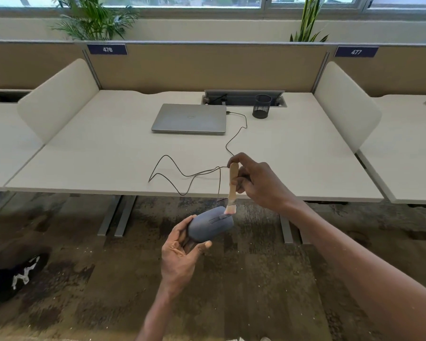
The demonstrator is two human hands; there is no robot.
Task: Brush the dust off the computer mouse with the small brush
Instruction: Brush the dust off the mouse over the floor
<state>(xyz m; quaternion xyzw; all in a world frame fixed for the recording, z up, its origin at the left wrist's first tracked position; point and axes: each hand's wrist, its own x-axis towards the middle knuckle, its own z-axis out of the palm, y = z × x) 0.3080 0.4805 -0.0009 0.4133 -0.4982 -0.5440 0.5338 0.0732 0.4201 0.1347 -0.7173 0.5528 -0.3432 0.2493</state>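
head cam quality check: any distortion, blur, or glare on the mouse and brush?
Head view: wide-angle bowing along the partition top; mouse and brush readable but slightly soft; carpet smeared toward the bottom edge; even daylight from the windows, no glare.

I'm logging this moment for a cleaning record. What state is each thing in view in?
mouse: held off the desk, buttons up, bristles on its front edge
small brush: upright, bristles down
left hand: grips the mouse from below
right hand: holds the brush handle
laptop: lid closed, cable plugged in
cable: slack, looped on the desk
mesh pen cup: upright
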